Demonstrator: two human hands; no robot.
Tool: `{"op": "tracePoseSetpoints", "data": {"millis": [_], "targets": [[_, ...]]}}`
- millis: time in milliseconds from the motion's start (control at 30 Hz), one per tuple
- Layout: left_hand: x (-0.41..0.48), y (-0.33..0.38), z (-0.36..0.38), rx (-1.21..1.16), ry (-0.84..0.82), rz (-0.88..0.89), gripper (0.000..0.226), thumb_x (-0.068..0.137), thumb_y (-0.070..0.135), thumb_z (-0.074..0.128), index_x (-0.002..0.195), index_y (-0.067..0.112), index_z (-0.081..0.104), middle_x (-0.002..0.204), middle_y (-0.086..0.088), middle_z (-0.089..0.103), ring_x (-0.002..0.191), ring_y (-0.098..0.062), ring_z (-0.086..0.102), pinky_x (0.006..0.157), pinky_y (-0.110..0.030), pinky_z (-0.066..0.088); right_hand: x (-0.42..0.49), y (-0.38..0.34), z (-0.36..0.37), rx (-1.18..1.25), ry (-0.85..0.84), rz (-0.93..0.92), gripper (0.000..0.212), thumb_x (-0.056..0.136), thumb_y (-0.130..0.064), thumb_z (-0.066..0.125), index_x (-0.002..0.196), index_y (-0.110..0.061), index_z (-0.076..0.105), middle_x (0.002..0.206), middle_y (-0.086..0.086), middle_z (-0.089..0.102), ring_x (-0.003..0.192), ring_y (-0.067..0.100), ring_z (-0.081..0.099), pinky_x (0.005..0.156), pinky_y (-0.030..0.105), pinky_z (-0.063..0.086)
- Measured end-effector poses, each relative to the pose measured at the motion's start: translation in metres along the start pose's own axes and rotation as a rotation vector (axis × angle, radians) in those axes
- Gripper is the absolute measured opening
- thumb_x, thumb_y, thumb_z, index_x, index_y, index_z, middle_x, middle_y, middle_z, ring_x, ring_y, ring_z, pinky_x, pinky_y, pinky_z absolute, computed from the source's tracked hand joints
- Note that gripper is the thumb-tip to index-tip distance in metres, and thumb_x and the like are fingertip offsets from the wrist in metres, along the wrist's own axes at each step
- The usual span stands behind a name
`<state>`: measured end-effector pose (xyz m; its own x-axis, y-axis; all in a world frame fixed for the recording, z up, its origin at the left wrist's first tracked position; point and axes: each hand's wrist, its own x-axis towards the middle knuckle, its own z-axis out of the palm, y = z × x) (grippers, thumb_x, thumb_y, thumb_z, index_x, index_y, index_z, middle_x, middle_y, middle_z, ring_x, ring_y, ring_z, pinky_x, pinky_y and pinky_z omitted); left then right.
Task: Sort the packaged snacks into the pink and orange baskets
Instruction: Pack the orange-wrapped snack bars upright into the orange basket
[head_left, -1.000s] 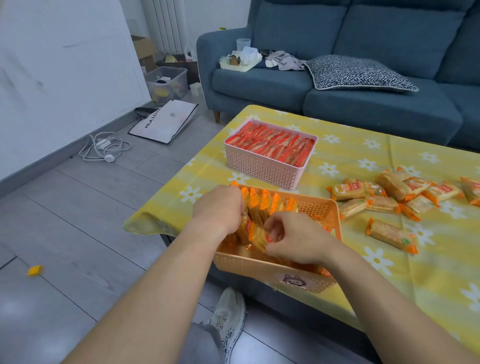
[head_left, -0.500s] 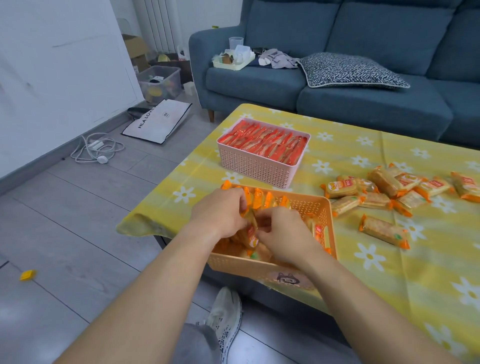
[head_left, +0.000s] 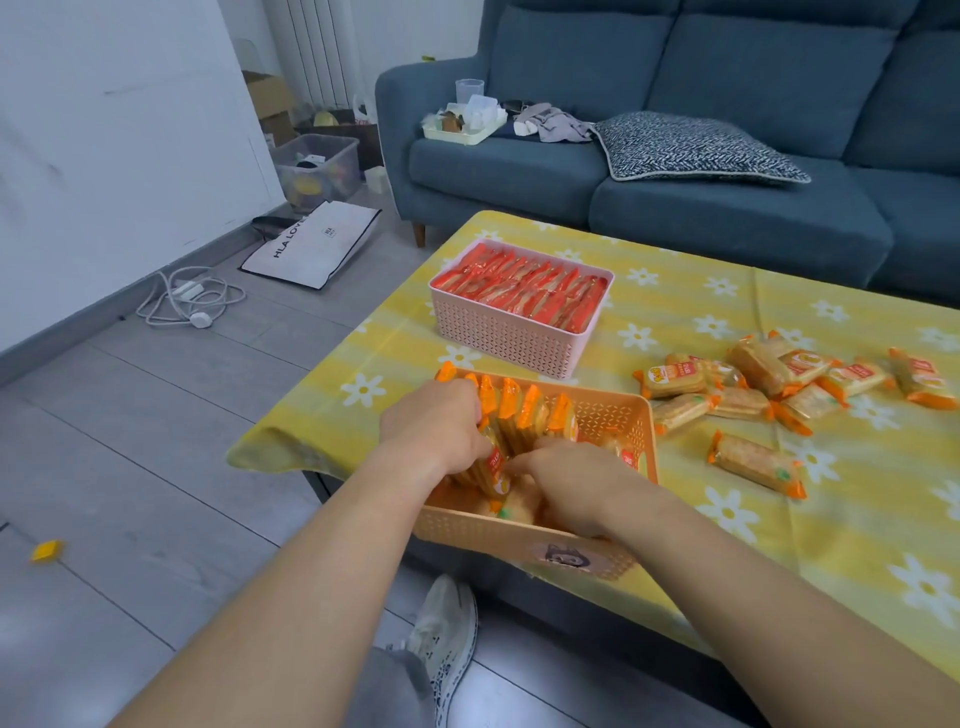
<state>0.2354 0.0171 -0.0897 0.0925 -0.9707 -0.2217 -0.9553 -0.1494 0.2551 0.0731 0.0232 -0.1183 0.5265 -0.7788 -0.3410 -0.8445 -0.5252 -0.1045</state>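
Both hands are inside the orange basket (head_left: 621, 415). The left hand (head_left: 431, 431) curls round the near end of the row of packets (head_left: 524, 415), which stand upright. The right hand (head_left: 571, 483) touches that row, its fingers buried among the packets, so its hold cannot be told. Loose packets (head_left: 753, 462) lie on the table well to the right.

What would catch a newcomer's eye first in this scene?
The left hand and right hand reach into the orange basket nearest the camera, the left holding upright orange packets. Behind it a pink basket is packed with red packets; loose packets lie scattered on the yellow tablecloth to the right.
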Motion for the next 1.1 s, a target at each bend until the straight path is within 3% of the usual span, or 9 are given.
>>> {"op": "tracePoseSetpoints", "data": {"millis": [200, 333, 433, 700, 900, 1000, 1100], "targets": [[0.002, -0.003, 0.001, -0.009, -0.010, -0.003, 0.027, 0.084, 0.044, 0.076, 0.100, 0.031, 0.058, 0.097, 0.005, 0.061, 0.090, -0.021, 0.062, 0.075, -0.035, 0.053, 0.003, -0.007, 0.000, -0.181, 0.011, 0.010, 0.033, 0.096, -0.023, 0.057, 0.129, -0.026, 0.060, 0.115, 0.005, 0.050, 0.102, 0.030, 0.062, 0.077, 0.041, 0.054], [0.003, -0.004, 0.000, -0.002, -0.011, -0.005, 0.026, 0.084, 0.045, 0.076, 0.099, 0.029, 0.061, 0.096, 0.004, 0.062, 0.091, -0.023, 0.063, 0.073, -0.034, 0.051, -0.013, -0.005, -0.019, -0.207, 0.045, 0.057, 0.038, 0.089, -0.041, 0.063, 0.125, -0.027, 0.061, 0.117, 0.004, 0.047, 0.100, 0.031, 0.064, 0.073, 0.039, 0.052], [0.002, -0.002, 0.000, 0.004, -0.002, -0.006, 0.028, 0.083, 0.046, 0.078, 0.098, 0.028, 0.063, 0.095, 0.004, 0.063, 0.091, -0.024, 0.063, 0.070, -0.033, 0.048, -0.024, -0.007, -0.029, -0.254, 0.086, 0.099, 0.041, 0.088, -0.048, 0.061, 0.121, -0.025, 0.061, 0.117, 0.003, 0.057, 0.104, 0.030, 0.064, 0.072, 0.038, 0.051], [0.000, -0.002, 0.003, 0.011, 0.026, 0.006, 0.023, 0.086, 0.044, 0.075, 0.100, 0.030, 0.062, 0.095, 0.004, 0.062, 0.089, -0.023, 0.062, 0.069, -0.034, 0.049, -0.021, -0.010, -0.036, -0.149, 0.117, 0.284, 0.044, 0.086, -0.036, 0.065, 0.124, -0.019, 0.054, 0.122, 0.008, 0.049, 0.108, 0.034, 0.062, 0.068, 0.039, 0.044], [0.003, -0.004, 0.001, -0.031, 0.091, 0.052, 0.021, 0.084, 0.044, 0.075, 0.092, 0.027, 0.067, 0.092, 0.005, 0.062, 0.087, -0.023, 0.062, 0.069, -0.032, 0.048, -0.007, -0.022, -0.035, 0.007, 0.190, 0.335, 0.035, 0.090, -0.001, 0.052, 0.124, -0.005, 0.056, 0.126, 0.017, 0.043, 0.108, 0.042, 0.062, 0.083, 0.044, 0.051], [0.007, -0.003, 0.003, -0.109, 0.074, 0.120, 0.016, 0.084, 0.039, 0.075, 0.087, 0.032, 0.060, 0.089, 0.008, 0.058, 0.087, -0.021, 0.059, 0.069, -0.031, 0.044, 0.001, -0.030, -0.031, -0.014, 0.195, 0.325, 0.037, 0.092, -0.003, 0.053, 0.129, -0.003, 0.054, 0.131, 0.019, 0.042, 0.112, 0.041, 0.062, 0.088, 0.043, 0.051], [0.008, 0.000, 0.009, -0.158, 0.039, 0.214, 0.009, 0.087, 0.026, 0.067, 0.087, 0.031, 0.060, 0.085, 0.007, 0.060, 0.091, -0.024, 0.063, 0.075, -0.036, 0.053, 0.012, -0.036, -0.022, 0.009, 0.194, 0.312, 0.045, 0.094, -0.009, 0.058, 0.138, -0.008, 0.048, 0.132, 0.018, 0.046, 0.117, 0.037, 0.060, 0.090, 0.042, 0.052]]}}
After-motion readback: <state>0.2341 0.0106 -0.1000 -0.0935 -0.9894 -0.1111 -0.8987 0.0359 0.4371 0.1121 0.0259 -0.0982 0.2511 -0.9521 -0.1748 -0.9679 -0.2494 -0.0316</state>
